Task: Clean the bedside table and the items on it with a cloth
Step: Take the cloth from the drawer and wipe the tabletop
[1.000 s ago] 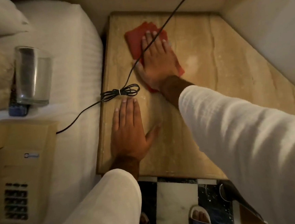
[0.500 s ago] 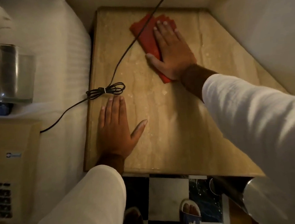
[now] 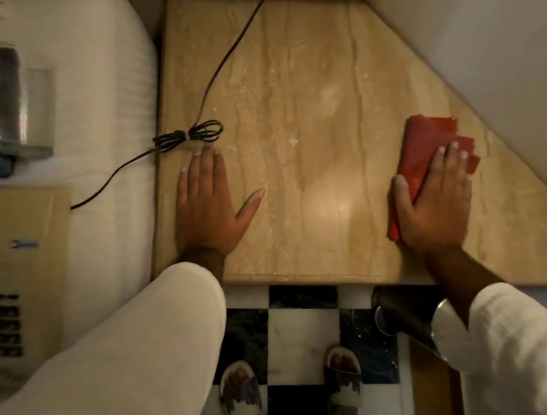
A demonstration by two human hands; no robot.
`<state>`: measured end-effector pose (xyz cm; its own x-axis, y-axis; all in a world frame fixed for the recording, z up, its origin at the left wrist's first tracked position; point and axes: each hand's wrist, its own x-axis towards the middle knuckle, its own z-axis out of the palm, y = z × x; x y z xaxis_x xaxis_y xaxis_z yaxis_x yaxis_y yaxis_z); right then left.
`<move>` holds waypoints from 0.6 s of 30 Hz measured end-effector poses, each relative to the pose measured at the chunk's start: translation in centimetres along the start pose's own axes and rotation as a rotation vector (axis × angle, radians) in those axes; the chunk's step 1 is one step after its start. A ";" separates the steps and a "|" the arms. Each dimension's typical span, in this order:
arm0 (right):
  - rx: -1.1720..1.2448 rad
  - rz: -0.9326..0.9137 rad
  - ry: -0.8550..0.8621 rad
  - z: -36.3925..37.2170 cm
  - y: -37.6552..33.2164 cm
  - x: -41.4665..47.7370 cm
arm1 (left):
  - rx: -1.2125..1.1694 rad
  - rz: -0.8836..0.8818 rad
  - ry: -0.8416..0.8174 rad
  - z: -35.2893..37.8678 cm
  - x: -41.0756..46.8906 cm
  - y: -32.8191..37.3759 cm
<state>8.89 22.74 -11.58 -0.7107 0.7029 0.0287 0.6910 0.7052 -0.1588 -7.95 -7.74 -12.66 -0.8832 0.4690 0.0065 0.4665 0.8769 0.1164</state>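
The red cloth (image 3: 425,147) lies folded on the bench (image 3: 304,88) at the right of the frame, near the angled right edge. The right hand (image 3: 433,200) presses it flat, with the fingers extended over the cloth and the thumb along its left edge; there is no grip. The left hand (image 3: 209,206) rests palm-down on the bench at centre left, fingers straight and thumb spread. A black cable (image 3: 190,137) crosses the bench, its bundled loop just above the left fingertips. A glass (image 3: 18,104) and a telephone (image 3: 9,263) are on the bed (image 3: 96,90) at the left of the frame.

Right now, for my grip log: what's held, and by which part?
Nothing gripped: right hand presses the red cloth flat, over its near half; left hand rests on the table.
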 end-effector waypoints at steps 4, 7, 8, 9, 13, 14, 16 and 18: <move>0.040 0.016 -0.015 0.2 -0.3 0.2 | 0.002 -0.006 -0.005 -0.3 -0.2 -0.2; 0.102 0.017 -0.036 -1.2 -1.5 -0.2 | -0.014 -0.018 -0.013 -0.6 -0.2 -0.1; 0.137 -0.009 -0.022 -1.8 -2.6 -0.7 | -0.024 -0.017 -0.020 -0.7 -0.2 0.0; 0.201 -0.060 -0.010 -2.4 -4.3 -1.6 | -0.048 -0.020 -0.028 -1.1 -0.3 0.0; 0.652 -0.252 -0.219 -3.9 -13.5 -7.6 | -0.522 -0.158 -0.034 -4.4 -3.0 0.2; 0.744 -0.258 -0.294 -4.2 -15.9 -9.2 | -0.604 -0.184 0.068 -5.7 -4.4 -0.2; 0.880 -0.248 -0.440 -4.6 -20.4 -11.7 | -0.598 -0.178 0.304 -8.9 -7.6 -1.7; 0.985 -0.232 -0.601 -4.9 -25.0 -13.6 | -0.488 -0.179 0.464 -11.5 -10.3 -6.2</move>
<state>1.87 -3.99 -3.13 -0.9360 0.2250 -0.2707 0.3238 0.2489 -0.9128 -2.34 -19.24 -2.07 -0.9246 0.1328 0.3570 0.3328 0.7376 0.5876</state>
